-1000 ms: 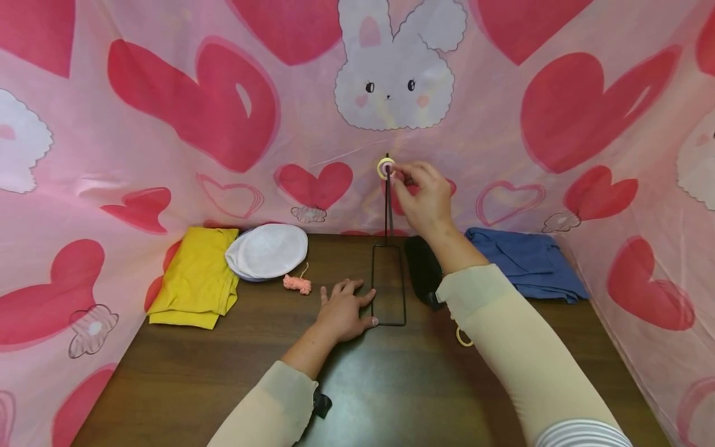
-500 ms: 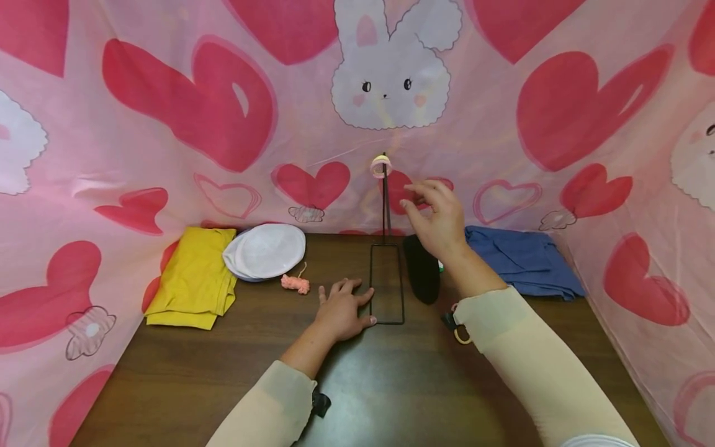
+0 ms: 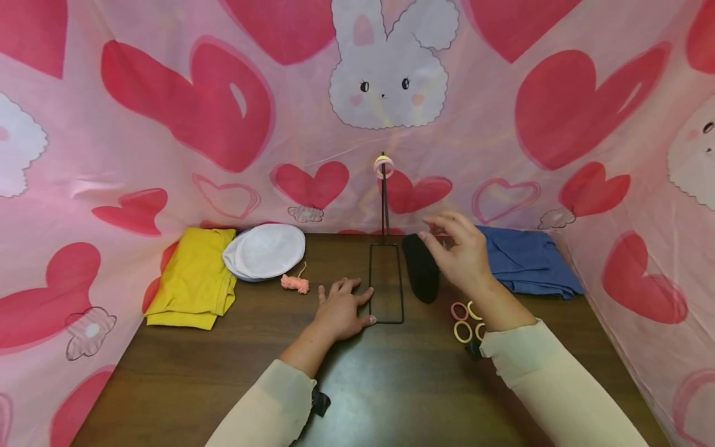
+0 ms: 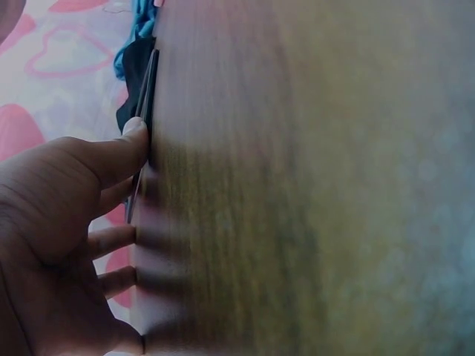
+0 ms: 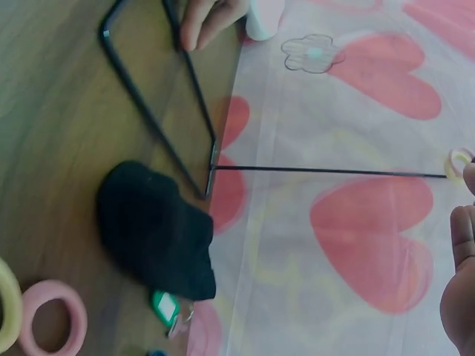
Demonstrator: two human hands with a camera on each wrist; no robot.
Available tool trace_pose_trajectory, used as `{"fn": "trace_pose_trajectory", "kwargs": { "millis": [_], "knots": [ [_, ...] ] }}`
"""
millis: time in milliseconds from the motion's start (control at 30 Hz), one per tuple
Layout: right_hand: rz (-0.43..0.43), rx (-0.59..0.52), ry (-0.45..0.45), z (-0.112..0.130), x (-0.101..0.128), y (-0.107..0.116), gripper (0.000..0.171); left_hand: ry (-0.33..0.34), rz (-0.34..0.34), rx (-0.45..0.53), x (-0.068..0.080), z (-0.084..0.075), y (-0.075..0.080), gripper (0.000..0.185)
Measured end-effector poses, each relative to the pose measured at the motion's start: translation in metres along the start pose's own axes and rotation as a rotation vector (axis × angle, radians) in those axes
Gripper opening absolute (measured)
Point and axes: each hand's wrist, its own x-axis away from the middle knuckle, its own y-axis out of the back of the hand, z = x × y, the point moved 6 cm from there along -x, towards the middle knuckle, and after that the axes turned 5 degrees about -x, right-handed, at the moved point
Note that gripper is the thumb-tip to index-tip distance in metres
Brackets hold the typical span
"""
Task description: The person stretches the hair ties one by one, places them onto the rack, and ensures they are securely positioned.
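stand (image 3: 385,282): black | rings (image 3: 463,323): pink, yellow | pouch (image 3: 421,275): black | cloths: yellow (image 3: 195,276), blue (image 3: 525,261) | backdrop (image 3: 167,124): pink, red hearts

The right hand (image 5: 462,245) is cut off at the right wrist view's 3 o'clock edge, only fingertips showing. The yellow hair tie (image 5: 6,311) is clipped at 8 o'clock. The table (image 4: 312,185) blurs in the left wrist view.

Staged tabletop booth, not a lived-in room: dark wood table (image 3: 223,372) walled at 9, 12 and 3 o'clock by pink heart-and-bunny fabric (image 3: 167,124). Domestic props: folded yellow cloth (image 3: 192,279) at 10, white cap (image 3: 267,249) at 11, blue cloth (image 3: 530,264) at 2.
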Motion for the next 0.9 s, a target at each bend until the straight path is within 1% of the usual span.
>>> {"fn": "trace_pose_trajectory", "kwargs": {
  "millis": [233, 300, 433, 567, 900],
  "knots": [
    [0.064, 0.032, 0.058, -0.001, 0.019, 0.018, 0.032, -0.004, -0.005, 0.012, 0.000, -0.001, 0.000, 0.069],
    [0.078, 0.046, 0.059, -0.002, 0.024, 0.023, 0.032, -0.004, -0.008, 0.012, 0.000, -0.001, 0.001, 0.069],
    [0.119, 0.082, 0.018, -0.006, 0.034, 0.032, 0.034, -0.001, -0.007, 0.013, 0.001, -0.001, 0.000, 0.069],
    [0.180, 0.118, -0.033, -0.012, 0.050, 0.038, 0.036, 0.002, -0.002, 0.021, 0.002, 0.000, -0.001, 0.069],
    [0.292, 0.197, -0.091, -0.032, 0.085, 0.053, 0.040, -0.002, -0.001, 0.017, 0.001, -0.001, 0.001, 0.069]
  ]
}}
